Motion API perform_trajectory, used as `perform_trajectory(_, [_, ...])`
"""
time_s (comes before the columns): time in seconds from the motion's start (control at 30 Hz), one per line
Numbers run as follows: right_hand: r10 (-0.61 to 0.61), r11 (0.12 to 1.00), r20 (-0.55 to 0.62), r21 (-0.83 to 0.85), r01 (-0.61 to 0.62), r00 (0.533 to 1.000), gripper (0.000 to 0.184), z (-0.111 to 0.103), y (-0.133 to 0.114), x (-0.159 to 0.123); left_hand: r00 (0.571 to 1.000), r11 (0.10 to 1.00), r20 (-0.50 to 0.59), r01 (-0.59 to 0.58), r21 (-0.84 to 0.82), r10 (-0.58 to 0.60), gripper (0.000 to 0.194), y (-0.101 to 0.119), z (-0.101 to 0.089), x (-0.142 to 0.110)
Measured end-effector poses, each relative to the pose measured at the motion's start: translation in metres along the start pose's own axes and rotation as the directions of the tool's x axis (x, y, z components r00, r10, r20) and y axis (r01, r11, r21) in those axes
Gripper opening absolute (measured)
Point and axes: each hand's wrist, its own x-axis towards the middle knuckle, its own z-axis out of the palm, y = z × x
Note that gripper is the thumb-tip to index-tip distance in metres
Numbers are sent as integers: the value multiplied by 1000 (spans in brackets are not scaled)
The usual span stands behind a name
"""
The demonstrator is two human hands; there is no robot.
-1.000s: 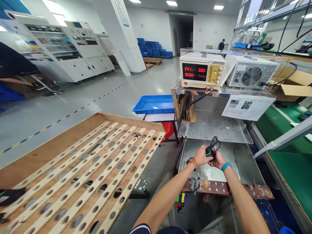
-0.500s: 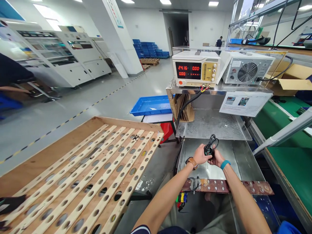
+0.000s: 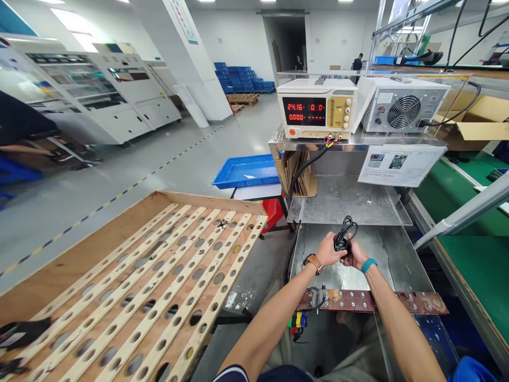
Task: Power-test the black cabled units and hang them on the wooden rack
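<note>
view drifted slightly since the earlier frame; hands and cable barely moved. rack [image 3: 79, 254] at left, apart from the hands. left hand [image 3: 328, 250]: fingers closed on cable [image 3: 347, 228], coil pointing up, likely to keep loops out of the way. right hand [image 3: 357, 255]: fingers curled at its lower end, can't tell if gripping. all above metal surface [image 3: 379, 249].

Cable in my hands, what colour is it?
The cable is black, seen best in the head view.
</note>
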Motion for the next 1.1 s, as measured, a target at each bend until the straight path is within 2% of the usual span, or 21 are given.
perform_trajectory(0.17, [-83, 996, -167, -49, 75, 983, 73, 0, 1, 1, 999, 996, -28, 36, 81, -34, 48, 9, 8, -5])
perform_trajectory(0.27, [-70, 997, -109, -21, 69, 992, 71, 2, -1, -2, 999, 998, -25, 32, 62, -31, 45, 10, 5, -3])
perform_trajectory(0.4, [-18, 1000, -20, 20, 19, 1000, 71, 3, -3, -5, 1000, 1000, 2, 12, 25, -12, 35, 7, -4, 1])
perform_trajectory(0.5, [-37, 999, -102, -40, 33, 994, 67, 0, -2, -2, 1000, 1000, -9, -3, 1, 3, 32, 8, -11, 2])
perform_trajectory(0.63, [-122, 992, -131, -40, 118, 984, 67, -6, 3, 5, 993, 999, -108, -38, 11, 39, 30, 20, -26, 4])
perform_trajectory(0.7, [-212, 971, -215, -157, 181, 953, 68, -8, 4, 6, 991, 999, -123, -51, 11, 52, 28, 27, -35, 7])
perform_trajectory(0.73, [-300, 935, -265, -273, 228, 916, 67, -10, 4, 6, 991, 999, -124, -48, 12, 49, 28, 29, -39, 8])
perform_trajectory(0.8, [-512, 789, -285, -529, 313, 810, 65, -13, 2, 4, 991, 1000, -133, -7, 24, 10, 32, 33, -44, 8])
perform_trajectory(0.87, [-671, 600, -216, -720, 349, 709, 65, -15, 2, 0, 986, 995, -151, 80, 54, -71, 39, 34, -43, 1])
perform_trajectory(0.9, [-711, 517, -175, -786, 339, 681, 68, -17, 2, -2, 983, 989, -147, 126, 78, -114, 43, 33, -40, -4])
perform_trajectory(0.97, [-745, 385, -112, -878, 286, 657, 75, -22, 6, -3, 977, 972, -111, 198, 127, -184, 52, 29, -32, -16])
perform_trajectory(1.03, [-743, 322, -102, -921, 219, 661, 79, -33, 11, 2, 970, 962, -73, 241, 126, -233, 59, 22, -22, -26])
perform_trajectory(1.1, [-775, 267, -78, -940, 213, 627, 75, -47, 13, 14, 951, 951, -91, 302, 72, -295, 63, 12, -14, -30])
